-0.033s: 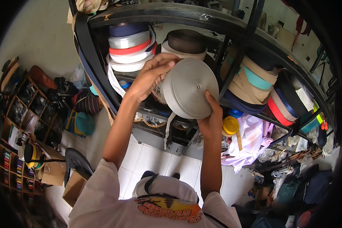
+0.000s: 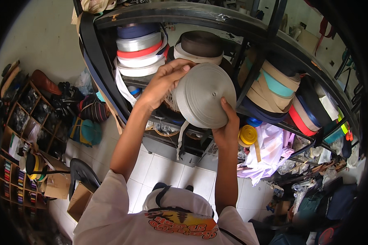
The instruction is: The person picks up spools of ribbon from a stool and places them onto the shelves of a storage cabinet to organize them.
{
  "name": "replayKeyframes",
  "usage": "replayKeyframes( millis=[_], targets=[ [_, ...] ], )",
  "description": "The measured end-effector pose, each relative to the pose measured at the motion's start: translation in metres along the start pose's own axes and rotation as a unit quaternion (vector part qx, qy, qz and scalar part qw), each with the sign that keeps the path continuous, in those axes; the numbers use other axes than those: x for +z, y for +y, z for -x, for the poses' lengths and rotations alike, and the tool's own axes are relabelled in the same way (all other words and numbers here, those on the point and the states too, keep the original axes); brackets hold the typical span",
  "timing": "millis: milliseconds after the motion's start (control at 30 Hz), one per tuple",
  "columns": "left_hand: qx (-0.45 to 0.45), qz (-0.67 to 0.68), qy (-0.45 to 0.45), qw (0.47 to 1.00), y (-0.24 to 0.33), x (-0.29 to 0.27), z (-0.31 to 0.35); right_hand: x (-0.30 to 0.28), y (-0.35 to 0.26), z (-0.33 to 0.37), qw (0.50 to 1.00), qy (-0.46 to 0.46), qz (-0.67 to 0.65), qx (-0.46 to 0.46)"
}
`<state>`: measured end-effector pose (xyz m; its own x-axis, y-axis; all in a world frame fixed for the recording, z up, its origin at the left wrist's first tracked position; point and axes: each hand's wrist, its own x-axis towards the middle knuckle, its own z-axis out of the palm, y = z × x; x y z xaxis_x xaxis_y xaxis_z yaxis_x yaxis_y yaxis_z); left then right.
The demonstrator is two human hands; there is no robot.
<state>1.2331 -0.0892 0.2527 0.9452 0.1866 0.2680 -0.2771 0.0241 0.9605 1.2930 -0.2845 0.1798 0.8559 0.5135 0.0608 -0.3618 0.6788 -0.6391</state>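
Note:
A large flat roll of grey webbing (image 2: 204,94) is held up in front of the shelf, its coiled face tilted toward me. My right hand (image 2: 227,126) grips its lower right edge, thumb pressed on the face and the other fingers hidden behind. At the upper left rim, my left hand (image 2: 167,81) is closed against the roll, its thumb by the edge and its fingertips partly out of sight. A loose end of the webbing (image 2: 181,141) hangs down below the roll. Just behind stands a dark brown roll (image 2: 201,43) on top of a cream one.
The black metal shelf (image 2: 184,13) frames stacked white, red and silver rolls (image 2: 140,51) at left and beige and turquoise rolls (image 2: 272,87) at right. A yellow roll (image 2: 247,134) sits lower. A wooden cubby rack (image 2: 28,102) and a cardboard box (image 2: 81,200) stand at left.

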Motion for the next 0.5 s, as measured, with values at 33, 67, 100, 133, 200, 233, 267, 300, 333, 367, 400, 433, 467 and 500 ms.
replayKeyframes(
  millis=[33,67,100,133,200,233,267,300,333,367,400,433,467,500],
  targets=[
    [-0.005,0.033,-0.010,0.999,0.005,0.010,0.002,-0.001,0.002,-0.001,0.999,0.014,0.017,-0.029],
    [0.020,-0.008,0.008,1.000,-0.002,0.015,0.000,-0.001,0.007,-0.002,0.997,0.028,0.034,-0.058],
    [0.047,-0.048,0.025,0.997,-0.004,0.023,-0.003,0.000,0.009,-0.003,0.994,0.043,0.052,-0.091],
    [0.073,-0.088,0.040,0.993,-0.003,0.028,-0.004,0.000,0.011,-0.004,0.991,0.042,0.065,-0.108],
    [0.096,-0.109,0.017,0.989,0.000,0.024,-0.004,-0.001,0.018,-0.008,0.985,0.036,0.093,-0.138],
    [0.090,-0.092,0.025,0.991,-0.003,0.018,-0.005,0.001,0.018,-0.007,0.987,0.022,0.092,-0.128],
    [0.083,-0.075,0.033,0.993,-0.006,0.011,-0.005,0.005,0.015,-0.004,0.989,0.008,0.091,-0.117],
    [0.057,-0.018,0.043,0.997,-0.007,0.005,-0.004,0.009,0.007,-0.003,0.990,-0.004,0.092,-0.111],
    [0.029,0.036,0.050,0.998,-0.011,-0.001,0.000,0.009,0.002,-0.008,0.984,-0.013,0.132,-0.115],
    [-0.001,0.089,0.058,0.994,-0.015,-0.009,0.006,0.009,-0.005,-0.016,0.978,-0.021,0.172,-0.118],
    [-0.007,0.122,0.093,0.988,-0.013,-0.022,0.017,0.011,-0.012,-0.026,0.967,-0.008,0.223,-0.124],
    [-0.013,0.159,0.115,0.980,-0.009,-0.035,0.025,0.012,-0.022,-0.035,0.951,0.014,0.276,-0.136],
    [-0.020,0.196,0.137,0.971,-0.005,-0.049,0.027,0.020,-0.024,-0.053,0.889,0.023,0.381,-0.253],
    [-0.011,0.196,0.143,0.970,0.000,-0.058,0.027,0.030,-0.028,-0.074,0.803,0.032,0.475,-0.359]
  ],
)
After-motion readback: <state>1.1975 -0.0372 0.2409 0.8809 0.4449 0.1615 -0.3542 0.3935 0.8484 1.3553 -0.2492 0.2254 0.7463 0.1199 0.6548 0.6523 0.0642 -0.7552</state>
